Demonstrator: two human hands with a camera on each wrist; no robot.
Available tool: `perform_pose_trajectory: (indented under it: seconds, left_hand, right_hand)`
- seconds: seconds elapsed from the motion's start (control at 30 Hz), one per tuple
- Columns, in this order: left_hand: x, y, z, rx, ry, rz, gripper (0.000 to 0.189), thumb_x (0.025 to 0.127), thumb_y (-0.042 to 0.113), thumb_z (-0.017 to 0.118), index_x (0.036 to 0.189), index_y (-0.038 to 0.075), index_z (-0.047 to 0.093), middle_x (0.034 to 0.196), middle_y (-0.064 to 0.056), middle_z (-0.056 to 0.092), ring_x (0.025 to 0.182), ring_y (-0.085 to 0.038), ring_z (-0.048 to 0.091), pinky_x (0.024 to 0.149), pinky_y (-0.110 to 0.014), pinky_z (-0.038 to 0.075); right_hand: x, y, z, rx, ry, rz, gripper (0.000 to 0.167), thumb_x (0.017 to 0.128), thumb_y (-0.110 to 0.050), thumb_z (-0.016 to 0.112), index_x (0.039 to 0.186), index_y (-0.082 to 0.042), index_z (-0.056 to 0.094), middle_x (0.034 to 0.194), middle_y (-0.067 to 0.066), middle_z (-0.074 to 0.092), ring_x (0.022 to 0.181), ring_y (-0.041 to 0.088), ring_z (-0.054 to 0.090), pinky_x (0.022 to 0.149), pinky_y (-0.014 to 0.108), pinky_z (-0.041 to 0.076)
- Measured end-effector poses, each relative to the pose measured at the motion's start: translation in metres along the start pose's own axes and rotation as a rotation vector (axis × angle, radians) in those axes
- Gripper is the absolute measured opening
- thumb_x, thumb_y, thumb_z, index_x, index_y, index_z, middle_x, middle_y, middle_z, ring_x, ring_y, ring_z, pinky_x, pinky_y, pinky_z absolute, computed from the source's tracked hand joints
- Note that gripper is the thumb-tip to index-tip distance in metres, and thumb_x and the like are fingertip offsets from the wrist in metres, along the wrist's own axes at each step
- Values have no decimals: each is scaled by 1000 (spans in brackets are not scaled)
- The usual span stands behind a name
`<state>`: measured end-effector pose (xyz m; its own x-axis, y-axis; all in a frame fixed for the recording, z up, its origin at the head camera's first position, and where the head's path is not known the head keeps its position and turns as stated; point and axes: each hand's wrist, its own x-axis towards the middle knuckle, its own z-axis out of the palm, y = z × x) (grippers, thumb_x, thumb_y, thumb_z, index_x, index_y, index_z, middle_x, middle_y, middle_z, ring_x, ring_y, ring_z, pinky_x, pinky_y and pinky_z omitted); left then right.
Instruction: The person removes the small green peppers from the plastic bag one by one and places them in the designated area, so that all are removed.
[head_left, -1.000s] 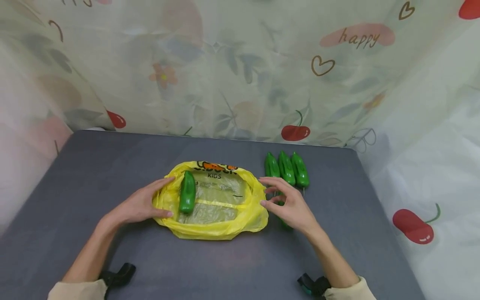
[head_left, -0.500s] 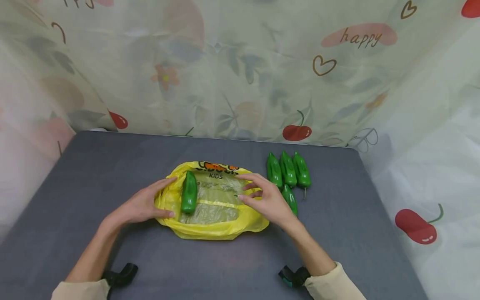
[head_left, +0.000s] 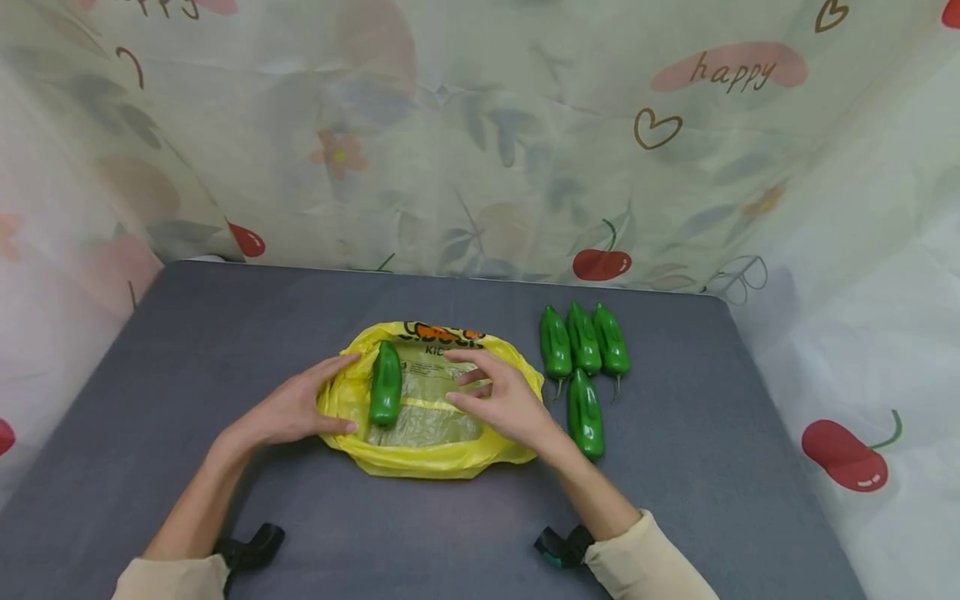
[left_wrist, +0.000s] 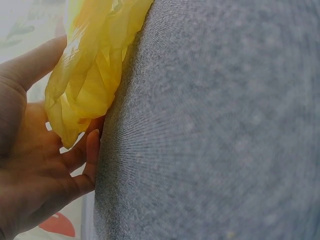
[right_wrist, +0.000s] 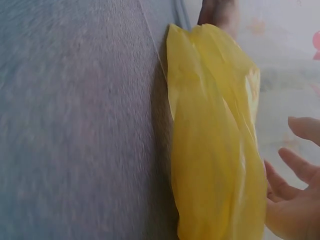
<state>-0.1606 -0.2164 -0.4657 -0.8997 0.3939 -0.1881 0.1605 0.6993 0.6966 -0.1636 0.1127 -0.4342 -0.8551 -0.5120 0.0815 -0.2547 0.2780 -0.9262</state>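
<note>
A yellow plastic bag (head_left: 427,462) lies spread on the table, its mouth facing up and its rim rolled back. Inside it, toward the left, lies a green pepper (head_left: 386,385). My left hand (head_left: 294,408) rests around the bag's left end, thumb and fingers spread apart; in the left wrist view its fingers (left_wrist: 92,155) reach past the yellow plastic. Over the right half of the bag's mouth hovers my right hand (head_left: 506,404), fingers loosely bent with nothing between them. The right wrist view shows that hand's fingers (right_wrist: 297,165) beyond the bag's side wall.
Right of the bag, three green peppers (head_left: 583,340) lie side by side, with another pepper (head_left: 585,417) in front of them. The dark grey table (head_left: 420,542) ends at a printed curtain (head_left: 480,150) behind. Black wrist straps (head_left: 255,546) sit on both arms.
My right hand has moved left from the bag's right edge to over its mouth, uncovering the front pepper outside. My left hand keeps its place at the bag.
</note>
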Motion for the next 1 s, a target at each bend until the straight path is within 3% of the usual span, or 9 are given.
perform_pose_trajectory:
  seconds: [0.3, 0.57, 0.8, 1.0]
  left_hand:
    - [-1, 0, 0, 4, -7, -6, 102, 78, 41, 84, 158, 11, 28, 159, -26, 24, 144, -47, 22, 111, -66, 22]
    - [-2, 0, -2, -2, -3, -2, 103, 78, 43, 84, 157, 11, 28, 158, -26, 24, 144, -48, 21, 110, -66, 23]
    - [-1, 0, 0, -2, -6, -1, 102, 78, 43, 84, 157, 11, 28, 158, -26, 25, 144, -48, 23, 110, -67, 23]
    - [0, 1, 1, -10, -8, 4, 102, 78, 42, 84, 158, 12, 27, 159, -24, 25, 144, -47, 23, 109, -67, 23]
  right_hand:
    - [10, -1, 19, -32, -41, 47, 57, 94, -15, 71, 147, -13, 49, 146, 10, 51, 113, 27, 62, 86, 34, 55]
    - [18, -3, 33, -72, -84, 85, 61, 92, -17, 72, 148, -20, 48, 146, 5, 50, 112, 27, 63, 84, 28, 54]
    - [25, -3, 45, -112, -132, 112, 62, 92, -19, 74, 148, -20, 48, 144, 11, 51, 110, 25, 64, 80, 24, 54]
    - [30, -5, 51, -187, -157, 135, 62, 92, -25, 73, 148, -24, 48, 143, 8, 51, 108, 21, 64, 78, 24, 54]
